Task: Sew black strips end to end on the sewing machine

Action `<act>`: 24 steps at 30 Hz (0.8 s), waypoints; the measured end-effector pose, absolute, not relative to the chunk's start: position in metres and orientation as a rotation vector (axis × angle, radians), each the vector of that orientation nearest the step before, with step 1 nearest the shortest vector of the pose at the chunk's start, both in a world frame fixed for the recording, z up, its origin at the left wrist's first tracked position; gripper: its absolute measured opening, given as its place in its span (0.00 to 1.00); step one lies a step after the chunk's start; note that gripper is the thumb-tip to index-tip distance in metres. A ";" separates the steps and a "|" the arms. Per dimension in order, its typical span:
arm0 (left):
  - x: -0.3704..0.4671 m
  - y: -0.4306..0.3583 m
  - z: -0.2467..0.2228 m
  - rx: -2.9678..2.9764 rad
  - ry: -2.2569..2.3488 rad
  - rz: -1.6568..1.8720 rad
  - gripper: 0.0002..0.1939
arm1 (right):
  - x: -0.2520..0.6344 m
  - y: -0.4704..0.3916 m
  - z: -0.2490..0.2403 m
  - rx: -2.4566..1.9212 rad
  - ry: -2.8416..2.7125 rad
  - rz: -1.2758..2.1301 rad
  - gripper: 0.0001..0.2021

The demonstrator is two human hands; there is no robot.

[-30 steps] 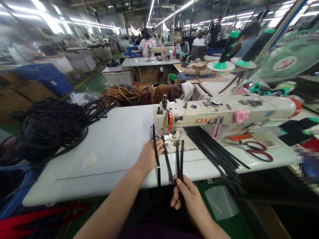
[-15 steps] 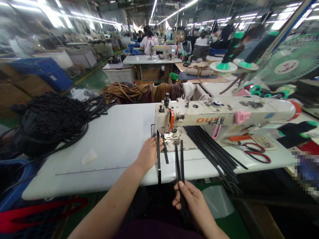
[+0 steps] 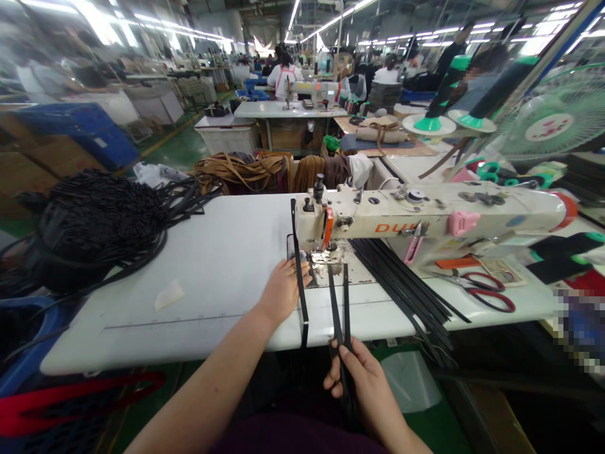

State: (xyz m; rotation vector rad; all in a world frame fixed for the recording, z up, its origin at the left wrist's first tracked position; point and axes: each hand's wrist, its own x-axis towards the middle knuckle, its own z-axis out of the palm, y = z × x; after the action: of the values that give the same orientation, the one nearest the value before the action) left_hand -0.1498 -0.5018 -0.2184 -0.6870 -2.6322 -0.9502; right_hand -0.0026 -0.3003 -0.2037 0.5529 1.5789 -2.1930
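My left hand (image 3: 282, 291) lies on the table at the left of the needle area of a cream sewing machine (image 3: 392, 217). Its fingers are closed around a long black strap (image 3: 303, 309), which runs past the machine head and over the table's front edge. In front of that edge, my right hand (image 3: 352, 372) pinches two black straps (image 3: 336, 306) between thumb and fingers. Their far ends reach the metal plate under the machine, and their lower ends hang towards my lap. My left thumb is hidden.
More black straps (image 3: 401, 290) lie under the machine arm, beside red-handled scissors (image 3: 486, 291). A big black strap bundle (image 3: 101, 233) sits at the left, near a white scrap (image 3: 169, 296). Thread cones (image 3: 444, 91) and a green fan (image 3: 548, 126) stand at the right.
The strap at my left hand now reaches farther back, past the machine head. A short strap end beside the left fingers is out of sight. My right hand keeps its hold, the straps shifting slightly.
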 end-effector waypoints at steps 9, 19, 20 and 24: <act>-0.147 -0.500 -0.219 -0.680 -2.615 -0.873 0.13 | -0.001 -0.300 -0.206 0.526 1.552 -2.206 0.30; -0.149 -0.498 -0.223 -0.639 -2.663 -0.830 0.15 | 0.000 -0.301 -0.208 0.512 1.588 -2.180 0.28; -0.149 -0.498 -0.223 -0.639 -2.662 -0.840 0.15 | 0.000 -0.301 -0.208 0.511 1.591 -2.178 0.28; -0.147 -0.501 -0.215 -0.662 -2.609 -0.895 0.16 | 0.000 -0.302 -0.206 0.487 1.585 -2.202 0.30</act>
State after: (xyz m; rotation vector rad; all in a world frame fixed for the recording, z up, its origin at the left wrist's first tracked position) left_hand -0.1469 -0.5008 -0.2153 -0.6619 -2.6086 -0.8955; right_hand -0.0003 -0.3017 -0.2062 0.4873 1.5851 -2.2016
